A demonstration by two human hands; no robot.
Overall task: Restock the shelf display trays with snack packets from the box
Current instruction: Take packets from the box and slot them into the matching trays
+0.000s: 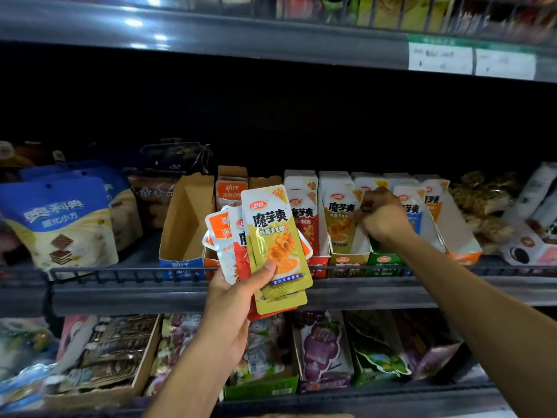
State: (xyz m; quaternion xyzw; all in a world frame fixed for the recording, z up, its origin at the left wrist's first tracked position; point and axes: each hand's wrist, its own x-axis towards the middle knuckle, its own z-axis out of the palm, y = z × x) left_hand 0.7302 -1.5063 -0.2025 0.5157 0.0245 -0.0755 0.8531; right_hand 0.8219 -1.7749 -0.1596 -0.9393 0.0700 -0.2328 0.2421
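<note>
A dark metal shelf [211, 294] with a low wire front rail runs across behind both hands. On it, up and left of the left hand, stands a tall brown cardboard display tray [185, 218] with a blue front, its inside bare as far as can be seen. Further left stand large blue-and-cream pouch bags [60, 224]. Between the hands and around the right hand stands a row of narrow cardboard display trays [346, 257] with red, yellow, green and orange fronts, holding upright white-topped snack packets [337, 212].

The left hand [232, 300] grips a fanned bunch of flat snack packets, thumb pressed on the front one, a yellow-gold packet [277, 245] with black lettering; red and orange-and-white packets [223, 236] lie behind it. The right hand [382, 218] reaches into the green-fronted tray [384, 260], fingers curled and bunched; whether they pinch a packet cannot be told.
</note>
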